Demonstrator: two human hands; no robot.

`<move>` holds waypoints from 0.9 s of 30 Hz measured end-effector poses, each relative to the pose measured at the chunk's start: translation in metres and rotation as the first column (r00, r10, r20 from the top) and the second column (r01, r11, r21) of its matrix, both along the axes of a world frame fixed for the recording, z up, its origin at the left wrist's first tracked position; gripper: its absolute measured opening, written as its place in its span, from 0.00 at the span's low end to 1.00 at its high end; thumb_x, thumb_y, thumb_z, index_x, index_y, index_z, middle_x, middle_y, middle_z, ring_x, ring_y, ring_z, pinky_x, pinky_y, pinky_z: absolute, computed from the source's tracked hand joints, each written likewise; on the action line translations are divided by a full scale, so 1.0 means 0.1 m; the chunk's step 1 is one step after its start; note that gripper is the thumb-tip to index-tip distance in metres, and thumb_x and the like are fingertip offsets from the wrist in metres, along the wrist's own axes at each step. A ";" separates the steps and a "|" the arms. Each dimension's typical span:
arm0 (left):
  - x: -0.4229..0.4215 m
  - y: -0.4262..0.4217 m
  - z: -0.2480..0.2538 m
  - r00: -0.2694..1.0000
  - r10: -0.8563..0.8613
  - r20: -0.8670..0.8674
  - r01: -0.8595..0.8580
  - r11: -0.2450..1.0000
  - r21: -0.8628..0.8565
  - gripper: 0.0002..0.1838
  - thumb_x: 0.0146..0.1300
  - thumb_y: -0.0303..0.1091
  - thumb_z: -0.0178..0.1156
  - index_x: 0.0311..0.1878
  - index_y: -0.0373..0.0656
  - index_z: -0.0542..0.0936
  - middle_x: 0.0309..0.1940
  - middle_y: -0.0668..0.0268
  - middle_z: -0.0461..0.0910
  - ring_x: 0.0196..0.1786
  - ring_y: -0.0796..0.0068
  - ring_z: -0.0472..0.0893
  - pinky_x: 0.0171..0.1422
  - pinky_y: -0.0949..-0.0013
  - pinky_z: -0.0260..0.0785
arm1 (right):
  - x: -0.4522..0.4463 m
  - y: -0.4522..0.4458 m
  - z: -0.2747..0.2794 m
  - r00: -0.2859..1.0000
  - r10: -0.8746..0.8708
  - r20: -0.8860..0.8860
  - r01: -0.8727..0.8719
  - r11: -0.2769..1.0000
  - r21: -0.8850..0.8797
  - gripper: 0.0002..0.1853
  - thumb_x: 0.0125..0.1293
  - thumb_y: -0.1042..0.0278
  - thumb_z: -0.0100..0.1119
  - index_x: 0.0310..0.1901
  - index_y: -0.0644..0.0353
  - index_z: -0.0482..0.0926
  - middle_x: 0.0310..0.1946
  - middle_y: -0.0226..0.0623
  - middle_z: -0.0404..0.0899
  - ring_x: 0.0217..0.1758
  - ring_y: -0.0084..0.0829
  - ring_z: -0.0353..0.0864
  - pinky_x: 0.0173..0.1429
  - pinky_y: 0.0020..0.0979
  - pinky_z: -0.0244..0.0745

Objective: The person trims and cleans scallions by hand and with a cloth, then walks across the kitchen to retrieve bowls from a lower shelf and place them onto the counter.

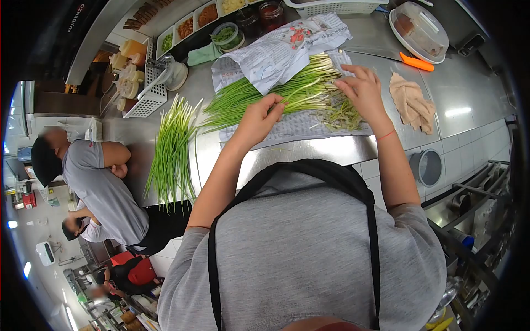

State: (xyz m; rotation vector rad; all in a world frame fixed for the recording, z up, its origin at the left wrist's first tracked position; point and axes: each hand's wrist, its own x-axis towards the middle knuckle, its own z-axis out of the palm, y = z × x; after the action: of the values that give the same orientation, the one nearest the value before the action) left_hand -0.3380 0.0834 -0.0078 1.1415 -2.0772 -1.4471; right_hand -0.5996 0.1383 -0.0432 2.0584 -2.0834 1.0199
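Observation:
Scallions [237,102] lie in a long bunch on newspaper [254,63], with one sheet folded over part of them. My left hand [260,120] is closed, thumb against fingers, on a scallion near the middle of the bunch. Over the white root ends hovers my right hand [361,91], its thumb and fingers apart, with nothing visible between them. Just below it sits a heap of wilted trimmings [341,113] on the paper. A second pile of scallions [172,149], without trimmings around it, rests on the steel counter to the left.
An orange-handled knife [417,62], a covered plate [420,32] and a beige cloth [411,103] are on the right. A white basket of bottles [149,91] stands at the left, topping trays [185,26] behind. A co-worker [105,176] stands at the left counter. A grey bucket [428,167] is below.

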 end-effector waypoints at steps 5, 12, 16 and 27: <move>-0.04 0.05 0.13 0.998 -0.014 0.060 0.017 0.998 -0.055 0.09 0.64 0.32 0.53 0.40 0.36 0.74 0.23 0.73 0.72 0.28 0.86 0.69 0.32 0.80 0.61 | 0.07 0.00 0.04 1.000 -0.007 0.011 0.006 0.998 0.055 0.06 0.55 0.63 0.61 0.31 0.54 0.79 0.46 0.25 0.74 0.55 0.33 0.66 0.62 0.51 0.52; -0.05 0.03 0.08 0.990 -0.018 0.139 0.049 0.973 -0.224 0.09 0.62 0.32 0.56 0.39 0.35 0.75 0.23 0.70 0.74 0.24 0.85 0.69 0.29 0.78 0.62 | 0.27 0.00 0.41 0.944 0.225 0.240 -0.182 0.965 -0.188 0.05 0.53 0.65 0.62 0.31 0.52 0.76 0.46 0.26 0.72 0.54 0.33 0.67 0.64 0.48 0.51; -0.14 0.10 0.20 0.992 -0.007 0.123 0.050 0.938 -0.344 0.09 0.57 0.35 0.57 0.36 0.40 0.77 0.19 0.57 0.73 0.18 0.65 0.70 0.24 0.65 0.60 | 0.57 0.07 0.55 0.918 0.394 0.038 -0.387 0.914 -0.122 0.04 0.53 0.66 0.61 0.30 0.52 0.77 0.47 0.24 0.72 0.57 0.32 0.66 0.68 0.51 0.45; -0.16 0.14 0.21 0.975 -0.015 0.220 0.146 0.792 -0.592 0.08 0.57 0.33 0.58 0.37 0.41 0.78 0.23 0.57 0.76 0.21 0.62 0.73 0.26 0.65 0.63 | 0.65 0.02 0.41 0.897 0.416 0.151 -0.403 0.909 -0.106 0.03 0.54 0.69 0.59 0.29 0.54 0.74 0.49 0.24 0.73 0.56 0.32 0.66 0.66 0.53 0.46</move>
State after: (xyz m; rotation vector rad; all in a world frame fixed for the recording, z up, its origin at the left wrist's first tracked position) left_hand -0.3542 0.0978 0.0133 0.9591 -2.4893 -0.5969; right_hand -0.5349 0.1404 -0.0017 2.5166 -1.6726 1.3452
